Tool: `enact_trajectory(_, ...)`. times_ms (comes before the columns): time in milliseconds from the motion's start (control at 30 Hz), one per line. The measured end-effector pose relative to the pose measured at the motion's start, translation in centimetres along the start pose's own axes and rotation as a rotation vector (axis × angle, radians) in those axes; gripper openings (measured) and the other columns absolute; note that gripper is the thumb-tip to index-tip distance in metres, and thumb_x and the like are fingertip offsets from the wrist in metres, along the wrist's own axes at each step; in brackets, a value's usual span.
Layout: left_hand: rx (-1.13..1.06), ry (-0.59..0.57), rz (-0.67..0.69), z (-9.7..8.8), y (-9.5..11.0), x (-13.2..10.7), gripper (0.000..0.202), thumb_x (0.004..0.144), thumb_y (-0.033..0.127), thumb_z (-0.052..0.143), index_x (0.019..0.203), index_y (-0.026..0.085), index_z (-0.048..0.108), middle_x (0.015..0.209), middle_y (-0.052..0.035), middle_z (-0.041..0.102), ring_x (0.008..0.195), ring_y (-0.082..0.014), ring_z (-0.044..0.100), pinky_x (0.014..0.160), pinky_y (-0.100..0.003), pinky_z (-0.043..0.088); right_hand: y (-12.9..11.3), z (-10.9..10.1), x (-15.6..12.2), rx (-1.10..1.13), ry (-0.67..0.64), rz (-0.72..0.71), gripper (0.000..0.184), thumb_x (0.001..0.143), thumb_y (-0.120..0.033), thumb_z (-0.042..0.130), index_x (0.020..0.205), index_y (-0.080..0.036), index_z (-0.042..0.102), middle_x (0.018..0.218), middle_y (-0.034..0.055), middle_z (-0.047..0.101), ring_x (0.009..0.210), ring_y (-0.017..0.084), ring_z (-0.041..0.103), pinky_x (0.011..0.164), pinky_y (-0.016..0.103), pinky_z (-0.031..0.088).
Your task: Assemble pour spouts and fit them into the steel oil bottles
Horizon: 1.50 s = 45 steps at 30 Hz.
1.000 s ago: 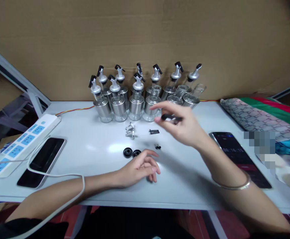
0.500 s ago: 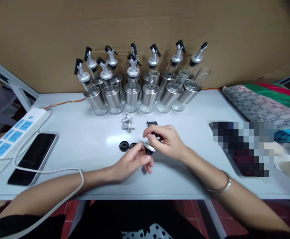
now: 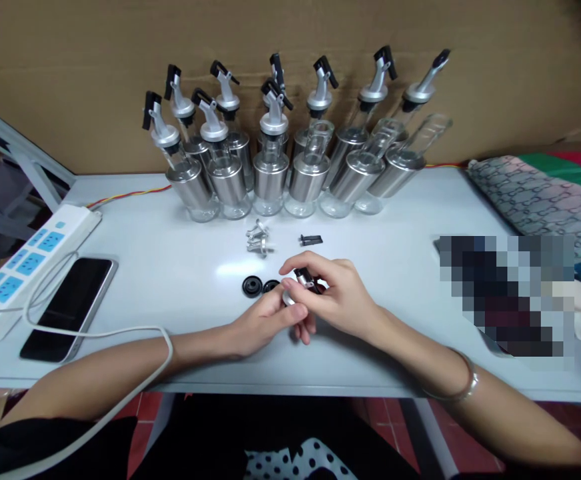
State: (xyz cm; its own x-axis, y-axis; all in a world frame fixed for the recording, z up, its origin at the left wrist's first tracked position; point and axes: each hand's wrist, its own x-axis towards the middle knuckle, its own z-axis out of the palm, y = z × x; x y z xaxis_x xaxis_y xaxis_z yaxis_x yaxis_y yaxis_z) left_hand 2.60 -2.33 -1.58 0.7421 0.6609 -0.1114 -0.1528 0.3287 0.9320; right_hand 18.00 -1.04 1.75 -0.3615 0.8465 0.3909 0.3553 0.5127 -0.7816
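Note:
Both hands meet over the front middle of the table around one silver pour spout [image 3: 304, 278] with a black lever. My left hand [image 3: 265, 320] is closed on its round base, which the fingers mostly cover. My right hand [image 3: 338, 293] grips the same spout from the right, with thumb and fingers round its upper part. Just beyond my left hand lie black round stopper rings [image 3: 252, 287]. Farther back are several silver spout pieces [image 3: 259, 239] in a small cluster. A black lever piece [image 3: 311, 239] rests on the table beyond my right hand.
Glass bottles with steel sleeves [image 3: 271, 175] stand in two rows at the back, most topped with spouts. At left are a power strip [image 3: 29, 267] and a phone [image 3: 68, 310], with a white cable [image 3: 120, 328] crossing my left arm. A patterned cloth [image 3: 525, 200] lies at right.
My right hand has turned and its thumb has come down to my left fingers, so the spout now tilts differently, its black lever showing more. The view has shifted slightly.

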Motion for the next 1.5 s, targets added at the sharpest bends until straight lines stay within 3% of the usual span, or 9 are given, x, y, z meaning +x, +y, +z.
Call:
enact_trajectory(167, 0.020, -0.024, 0.026, 0.1, 0.1, -0.2, 0.054, 0.083, 0.069, 0.045, 0.086, 0.015, 0.047, 0.077, -0.0041, 0.058, 0.068, -0.0143, 0.058, 0.067, -0.030, 0.046, 1.3, -1.0, 0.4, -0.104, -0.023, -0.310, 0.018, 0.086, -0.026, 0.055, 0.096, -0.012, 0.061, 0.081, 0.0055, 0.069, 0.061, 0.010, 0.059, 0.058, 0.020, 0.047)
enact_trajectory(333, -0.080, 0.009, 0.015, 0.0, 0.0, -0.2, 0.058, 0.084, 0.072, 0.037, 0.084, 0.015, 0.048, 0.073, -0.0039, 0.059, 0.065, -0.0152, 0.059, 0.068, -0.031, 0.045, 1.7, -1.6, 0.9, -0.250, -0.018, -0.406, 0.024, 0.087, -0.036, 0.052, 0.091, -0.014, 0.060, 0.066, 0.0011, 0.060, 0.054, 0.010, 0.050, 0.050, 0.022, 0.041)
enact_trajectory(500, -0.099, -0.037, 0.024, -0.3, 0.2, 0.0, 0.057, 0.075, 0.071, 0.056, 0.081, 0.015, 0.050, 0.073, -0.0035, 0.060, 0.064, -0.0146, 0.059, 0.065, -0.029, 0.047, 1.7, -1.6, 1.0, -0.354, 0.039, -0.468, 0.034, 0.090, -0.047, 0.050, 0.079, -0.016, 0.058, 0.056, -0.0028, 0.052, 0.047, 0.009, 0.043, 0.047, 0.022, 0.034)
enact_trajectory(633, -0.001, -0.082, -0.053, -0.3, 0.8, 0.0, 0.067, 0.067, 0.079, 0.055, 0.069, 0.012, 0.056, 0.065, -0.0055, 0.060, 0.058, -0.0141, 0.057, 0.058, -0.027, 0.047, 1.6, -1.4, 0.8, -0.406, 0.015, -0.543, 0.046, 0.090, -0.056, 0.043, 0.071, -0.017, 0.058, 0.051, -0.0027, 0.046, 0.045, 0.011, 0.040, 0.046, 0.025, 0.031)
enact_trajectory(867, 0.082, -0.052, -0.040, -0.3, 0.9, -0.1, 0.073, 0.075, 0.082, 0.038, 0.066, 0.012, 0.056, 0.062, -0.0050, 0.057, 0.058, -0.0140, 0.056, 0.060, -0.027, 0.047, 2.0, -1.4, 0.8, -0.418, -0.057, -0.525, 0.049, 0.088, -0.060, 0.041, 0.069, -0.017, 0.057, 0.054, -0.0010, 0.047, 0.048, 0.013, 0.041, 0.048, 0.027, 0.032)
enact_trajectory(1067, 0.037, -0.058, -0.011, -0.3, 0.7, 0.0, 0.064, 0.077, 0.076, 0.045, 0.071, 0.013, 0.053, 0.064, -0.0040, 0.057, 0.059, -0.0139, 0.056, 0.061, -0.027, 0.047, 2.1, -1.3, 0.8, -0.443, -0.025, -0.527, 0.050, 0.090, -0.059, 0.039, 0.067, -0.018, 0.054, 0.053, -0.0013, 0.047, 0.048, 0.012, 0.040, 0.048, 0.026, 0.032)
enact_trajectory(1233, 0.123, -0.057, 0.015, -0.1, 1.1, -0.1, 0.066, 0.082, 0.075, 0.036, 0.069, 0.013, 0.054, 0.064, -0.0052, 0.057, 0.059, -0.0137, 0.055, 0.061, -0.027, 0.047, 2.1, -1.2, 0.8, -0.460, -0.052, -0.491, 0.052, 0.089, -0.061, 0.036, 0.064, -0.019, 0.051, 0.053, -0.0012, 0.048, 0.047, 0.012, 0.040, 0.048, 0.026, 0.031)
enact_trajectory(1400, 0.159, -0.062, 0.037, -0.2, 1.1, -0.1, 0.069, 0.079, 0.079, 0.032, 0.072, 0.013, 0.052, 0.065, -0.0048, 0.057, 0.059, -0.0133, 0.055, 0.060, -0.027, 0.047, 2.1, -1.3, 1.0, -0.448, -0.061, -0.469, 0.054, 0.091, -0.061, 0.031, 0.061, -0.020, 0.047, 0.049, -0.0022, 0.046, 0.044, 0.011, 0.037, 0.047, 0.025, 0.030)
enact_trajectory(1500, 0.108, -0.049, 0.038, -0.2, 0.9, 0.0, 0.066, 0.074, 0.080, 0.041, 0.076, 0.015, 0.048, 0.065, -0.0023, 0.056, 0.058, -0.0119, 0.055, 0.058, -0.026, 0.047, 2.0, -1.3, 1.1, -0.418, -0.036, -0.462, 0.054, 0.090, -0.063, 0.033, 0.061, -0.020, 0.046, 0.049, -0.0028, 0.044, 0.044, 0.010, 0.037, 0.046, 0.024, 0.030)
